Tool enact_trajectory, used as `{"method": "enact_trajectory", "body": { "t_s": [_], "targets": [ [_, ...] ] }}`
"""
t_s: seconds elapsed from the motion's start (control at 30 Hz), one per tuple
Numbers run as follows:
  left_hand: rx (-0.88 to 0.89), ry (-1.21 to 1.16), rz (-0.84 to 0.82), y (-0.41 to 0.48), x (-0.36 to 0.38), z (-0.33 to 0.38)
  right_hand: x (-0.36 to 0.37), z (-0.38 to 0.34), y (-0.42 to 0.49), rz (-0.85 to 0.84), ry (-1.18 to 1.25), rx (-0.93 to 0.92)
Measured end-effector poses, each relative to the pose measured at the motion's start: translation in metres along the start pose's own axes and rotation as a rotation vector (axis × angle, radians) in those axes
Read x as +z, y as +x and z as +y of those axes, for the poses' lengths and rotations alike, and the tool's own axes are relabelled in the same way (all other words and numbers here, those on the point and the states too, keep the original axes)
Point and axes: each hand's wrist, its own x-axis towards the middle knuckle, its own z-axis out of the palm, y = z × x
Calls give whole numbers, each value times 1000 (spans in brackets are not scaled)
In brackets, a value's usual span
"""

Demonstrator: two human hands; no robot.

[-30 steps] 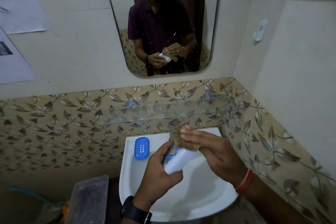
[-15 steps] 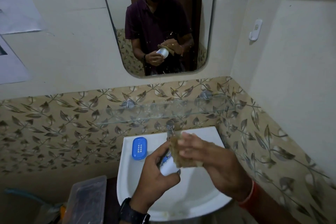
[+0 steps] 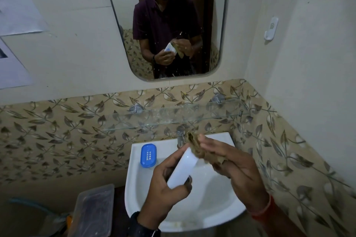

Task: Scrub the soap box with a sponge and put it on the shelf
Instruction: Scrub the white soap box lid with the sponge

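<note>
I see the left hand (image 3: 165,184) over the sink (image 3: 212,204), its fingers (image 3: 187,183) clamped around the white soap box (image 3: 183,169), which tilts up toward the right. My right hand (image 3: 237,167) has its fingers (image 3: 212,142) closed on the brown sponge (image 3: 194,144), pressed against the box's upper end. Beyond both sets of fingers hangs the glass shelf (image 3: 173,117); left of them a blue soap dish (image 3: 148,155) rests on the sink rim.

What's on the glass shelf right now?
Nothing that shows: through the glass shelf only wall tile is visible. The white soap box is in the left hand over the sink; the right hand holds the sponge against it.
</note>
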Motion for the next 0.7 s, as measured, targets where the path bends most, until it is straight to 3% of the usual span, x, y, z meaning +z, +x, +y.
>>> {"method": "enact_trajectory", "body": {
  "t_s": [0.07, 0.13, 0.33, 0.43, 0.5, 0.63, 0.7],
  "targets": [
    [20, 24, -4, -2, 0, 1, 3, 8, -7, 125, 207, 184],
    [-6, 27, 11, -3, -1, 2, 7, 12, -15, 186, 284, 246],
    [-63, 140, 135, 0, 2, -2, 13, -6, -6, 102, 9, 100],
    [-39, 160, 209, 8, 7, 5, 20, -5, -4, 104, -66, 114],
    [-79, 99, 283, 11, 11, 9, 28, -1, -10, 151, -37, 163],
    [-223, -241, 497, 16, 16, 14, 53, 11, -43, 228, 7, 315],
    [-232, -241, 553, 19, 16, 15, 59, 14, -53, 245, -18, 378]
  ]
}}
